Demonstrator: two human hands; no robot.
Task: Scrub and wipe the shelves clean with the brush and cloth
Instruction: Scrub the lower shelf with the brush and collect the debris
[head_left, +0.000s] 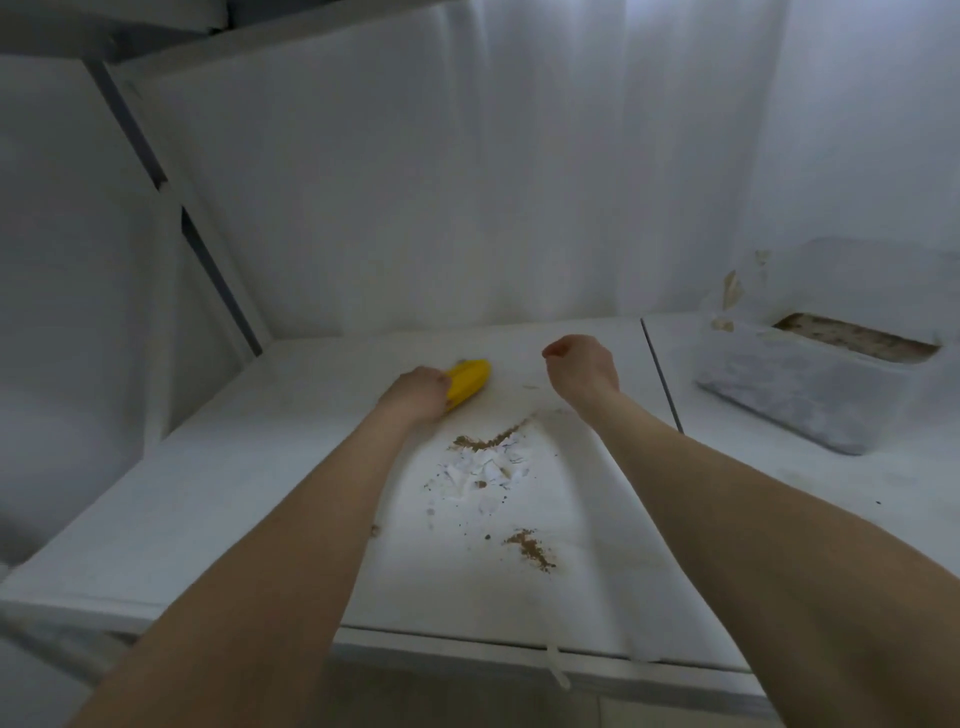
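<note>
Shelf (208, 493), white, seen from above and in front; both bare forearms reach out over it.

Left hand (415, 392): fingers curled round the near end of a yellow brush (470, 382) and gripping it. The brush lies low against the shelf surface towards the back, its free end pointing away and to the right.

Right hand (582, 364): fingers curled into a loose fist, knuckles up, nothing visible in it. It sits just right of the brush and apart from it, raised slightly above the surface as far as can be judged.

Cloth (597, 571): a brighter white sheet spread flat on the shelf between the two forearms, running from near the hands to the front edge, where a thin strip hangs over. Neither hand touches it, so far as the view shows.

Dirt on the cloth: a streak of brown grit (488, 441) just below the hands, a cluster of white scraps (483, 465) touching its near side, and a second brown patch (530, 551) closer to the front. Small specks are scattered around them.

Right side: a dark seam (662, 374) splits the surface; beyond it stands a clear plastic tub (810, 395), lid partly off, brownish contents showing at the top.

Behind: white drape (467, 182) along the back; grey frame post (218, 270) slanting at the left.
</note>
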